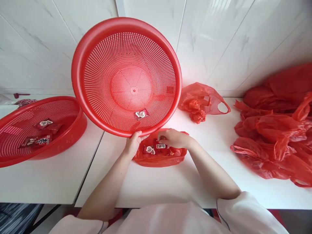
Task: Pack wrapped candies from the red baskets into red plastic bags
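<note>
A big red perforated basket (102, 42) is tipped up on its edge, its inside facing me, with one red-and-white wrapped candy (141, 114) lying near its lower rim. My left hand (132, 144) grips that lower rim. Just below lies an open red plastic bag (158, 159) holding several wrapped candies (149, 149). My right hand (173, 138) rests over the bag's mouth, fingers curled on a candy packet (161, 146).
A second red basket (60, 136) with a few candies sits at the left on a neighbouring white table. A crumpled red bag (202, 102) lies at the back. A heap of red bags (275, 130) fills the right side. Tiled wall behind.
</note>
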`<state>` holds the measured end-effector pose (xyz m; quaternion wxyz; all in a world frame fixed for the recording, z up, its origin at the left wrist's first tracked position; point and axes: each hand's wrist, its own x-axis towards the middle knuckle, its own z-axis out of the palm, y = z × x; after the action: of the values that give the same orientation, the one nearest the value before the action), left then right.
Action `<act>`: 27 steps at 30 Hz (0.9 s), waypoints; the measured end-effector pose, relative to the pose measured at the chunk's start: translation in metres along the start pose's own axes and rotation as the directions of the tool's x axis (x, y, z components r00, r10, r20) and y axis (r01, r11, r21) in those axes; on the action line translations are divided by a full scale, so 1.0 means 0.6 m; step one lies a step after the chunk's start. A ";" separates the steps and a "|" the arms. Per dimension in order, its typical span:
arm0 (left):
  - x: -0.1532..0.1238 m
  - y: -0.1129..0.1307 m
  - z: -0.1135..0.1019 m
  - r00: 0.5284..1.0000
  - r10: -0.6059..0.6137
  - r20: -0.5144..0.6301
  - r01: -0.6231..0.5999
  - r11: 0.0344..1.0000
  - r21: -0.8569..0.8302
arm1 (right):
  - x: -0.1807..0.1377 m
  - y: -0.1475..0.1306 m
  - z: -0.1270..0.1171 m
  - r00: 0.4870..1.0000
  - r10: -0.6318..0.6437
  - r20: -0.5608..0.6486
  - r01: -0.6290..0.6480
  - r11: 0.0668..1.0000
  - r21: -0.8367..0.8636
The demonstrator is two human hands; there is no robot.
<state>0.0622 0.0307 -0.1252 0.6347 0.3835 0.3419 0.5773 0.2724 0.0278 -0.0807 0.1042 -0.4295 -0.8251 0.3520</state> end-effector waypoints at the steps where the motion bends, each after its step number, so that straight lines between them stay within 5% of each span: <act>1: 0.000 0.001 0.001 1.000 0.004 -0.009 -0.004 1.000 0.004 | 0.003 0.003 0.004 1.000 -0.006 -0.019 0.005 1.000 -0.024; 11: -0.002 0.003 0.003 1.000 -0.024 0.016 0.024 1.000 0.000 | 0.024 0.023 0.025 0.944 0.237 -0.229 -0.246 0.969 -0.010; 18: 0.000 0.014 0.002 1.000 0.014 0.022 -0.013 1.000 -0.011 | 0.024 0.014 0.029 0.992 -0.025 -0.125 0.042 0.989 0.143; 27: -0.002 0.011 0.002 0.999 -0.026 0.041 0.028 0.999 -0.033 | -0.006 -0.005 -0.010 0.950 -0.048 -0.308 0.036 0.998 -0.043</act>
<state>0.0598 0.0298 -0.1189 0.6556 0.3799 0.3242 0.5663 0.2756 0.0271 -0.0740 0.2312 -0.4634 -0.8140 0.2630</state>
